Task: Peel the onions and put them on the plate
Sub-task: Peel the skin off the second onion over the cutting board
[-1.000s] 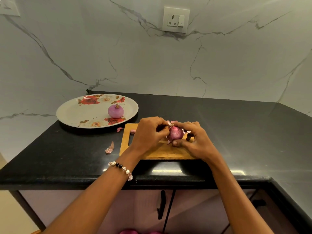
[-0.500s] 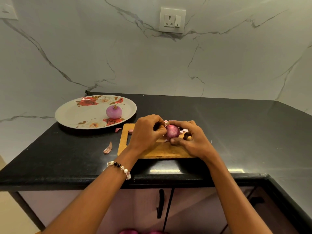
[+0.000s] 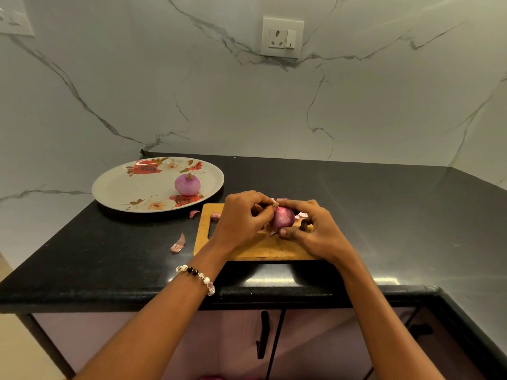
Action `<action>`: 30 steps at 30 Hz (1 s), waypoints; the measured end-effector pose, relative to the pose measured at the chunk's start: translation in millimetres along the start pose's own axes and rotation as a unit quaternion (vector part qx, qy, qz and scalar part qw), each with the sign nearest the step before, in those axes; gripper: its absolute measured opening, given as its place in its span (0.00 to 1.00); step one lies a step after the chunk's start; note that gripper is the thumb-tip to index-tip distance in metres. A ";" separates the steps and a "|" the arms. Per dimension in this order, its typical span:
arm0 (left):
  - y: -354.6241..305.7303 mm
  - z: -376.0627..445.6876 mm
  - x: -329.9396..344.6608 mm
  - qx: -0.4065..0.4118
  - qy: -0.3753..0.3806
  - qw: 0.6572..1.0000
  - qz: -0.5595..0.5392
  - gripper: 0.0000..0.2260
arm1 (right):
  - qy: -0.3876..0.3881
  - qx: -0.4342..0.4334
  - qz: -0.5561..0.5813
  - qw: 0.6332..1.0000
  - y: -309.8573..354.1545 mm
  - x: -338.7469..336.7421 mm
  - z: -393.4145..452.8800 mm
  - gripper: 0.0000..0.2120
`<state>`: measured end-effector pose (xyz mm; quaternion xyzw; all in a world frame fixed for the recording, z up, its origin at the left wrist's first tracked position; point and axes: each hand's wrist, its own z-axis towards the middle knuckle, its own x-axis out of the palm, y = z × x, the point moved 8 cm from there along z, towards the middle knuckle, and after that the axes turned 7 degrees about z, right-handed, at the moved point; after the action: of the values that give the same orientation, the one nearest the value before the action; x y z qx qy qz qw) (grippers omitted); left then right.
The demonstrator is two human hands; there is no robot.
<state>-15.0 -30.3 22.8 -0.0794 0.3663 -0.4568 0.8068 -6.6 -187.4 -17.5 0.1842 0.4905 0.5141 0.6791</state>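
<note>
Already one peeled onion (image 3: 187,184) on plate (image 3: 123,187).

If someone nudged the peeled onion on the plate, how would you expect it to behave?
The peeled onion is round and looks smooth, so it would probably roll rather than slide. The plate looks shallow with a low rim, which may not stop it. Its skinless surface could be a little slippery to grip.

black stone tabletop (image 3: 384,215), glossy. wooden cutting board (image 3: 247,249) near its front edge, handle slot at the left end. white socket with switch (image 3: 282,37) on the marble wall (image 3: 247,111). beaded bracelet (image 3: 196,277) at the wrist. cabinet doors (image 3: 315,346) with dark handles below the tabletop.
</note>
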 end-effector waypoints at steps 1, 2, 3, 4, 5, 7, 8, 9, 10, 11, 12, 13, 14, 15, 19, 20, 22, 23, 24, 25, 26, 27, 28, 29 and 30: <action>0.0 -0.4 -0.3 -0.001 0.000 1.000 0.001 0.06 | 0.001 0.002 0.000 1.000 -0.3 0.6 -0.1 0.29; -0.3 -0.7 -0.5 -0.001 0.000 1.000 0.002 0.06 | 0.000 0.003 0.003 1.000 -0.8 0.7 -0.2 0.29; -0.7 -1.1 -0.8 -0.001 0.000 1.000 0.003 0.06 | -0.002 0.002 0.005 1.000 -0.5 0.7 -0.3 0.29; -0.9 -1.3 -1.0 -0.001 0.001 1.000 0.003 0.06 | -0.003 0.000 0.005 1.000 -0.3 0.6 -0.2 0.29; -1.1 -1.4 -1.3 -0.001 0.001 1.000 0.003 0.06 | -0.004 -0.001 0.004 1.000 0.5 0.6 -0.1 0.29; -1.0 -1.2 -1.1 -0.001 0.002 1.000 0.004 0.06 | -0.004 -0.004 0.001 1.000 1.0 1.0 -0.1 0.28; -0.7 -1.1 -0.7 -0.002 0.002 1.000 0.007 0.06 | -0.005 -0.005 -0.001 1.000 0.9 1.0 -0.3 0.28; 0.0 -0.9 -0.3 -0.003 0.002 1.000 0.010 0.05 | -0.006 -0.005 -0.001 1.000 1.1 1.2 -0.3 0.28; 0.7 -0.8 0.2 -0.004 0.002 1.000 0.014 0.05 | -0.008 -0.006 -0.002 1.000 1.4 1.3 -0.3 0.28; 1.4 -0.7 0.8 -0.006 0.002 1.000 0.018 0.05 | -0.009 -0.008 -0.003 1.000 2.1 1.5 -0.4 0.28; 2.1 -0.5 1.4 -0.008 0.004 1.000 0.023 0.04 | -0.010 -0.011 -0.005 1.000 2.8 1.5 -0.2 0.28; 2.9 -0.1 2.1 -0.010 0.006 1.000 0.027 0.04 | -0.010 -0.013 -0.007 1.000 3.4 1.7 -0.1 0.28; 4.1 0.0 2.9 -0.013 0.009 0.999 0.030 0.04 | -0.009 -0.015 -0.009 1.000 3.8 1.9 0.0 0.28; 4.8 0.0 3.5 -0.016 0.011 0.999 0.033 0.04 | -0.009 -0.017 -0.010 1.000 4.3 2.1 -0.2 0.28; 6.9 0.1 4.4 -0.023 0.011 0.999 0.040 0.04 | -0.009 -0.027 -0.011 1.000 7.0 2.4 -0.4 0.28; 7.2 0.3 4.1 -0.027 0.010 0.999 0.038 0.04 | -0.010 -0.028 -0.010 1.000 7.5 2.4 -0.5 0.28; 8.6 0.5 3.7 -0.036 0.009 0.999 0.031 0.04 | -0.011 -0.028 -0.009 0.999 8.0 2.0 -0.4 0.28; 9.3 0.6 3.6 -0.041 0.011 0.999 0.026 0.05 | -0.014 -0.027 -0.008 1.000 7.6 1.4 -0.3 0.27; 10.2 0.7 3.9 -0.046 0.014 0.999 0.021 0.05 | -0.016 -0.026 -0.007 1.000 6.5 0.9 0.0 0.27; 10.9 0.7 4.1 -0.050 0.017 0.998 0.017 0.05 | -0.017 -0.022 -0.005 1.000 4.8 0.7 0.4 0.27; 11.2 0.8 4.5 -0.053 0.019 0.998 0.014 0.05 | -0.018 -0.017 -0.002 1.000 2.9 0.4 1.0 0.27; 10.9 0.9 4.6 -0.055 0.019 0.998 0.012 0.05 | -0.017 -0.013 0.000 1.000 1.3 0.3 1.4 0.27; 10.7 1.1 4.5 -0.057 0.017 0.998 0.011 0.04 | -0.016 -0.012 0.003 1.000 0.2 0.5 1.8 0.27; 10.7 1.2 4.4 -0.058 0.016 0.998 0.010 0.04 | -0.015 -0.012 0.004 1.000 -0.3 0.8 2.2 0.26; 11.0 1.3 4.1 -0.061 0.013 0.998 0.008 0.04 | -0.013 -0.012 0.005 1.000 -0.5 0.8 2.4 0.26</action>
<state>-5.4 -27.6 16.5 -0.1195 0.4047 -0.4278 0.7994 -4.4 -186.2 -17.2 0.1850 0.4742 0.5209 0.6852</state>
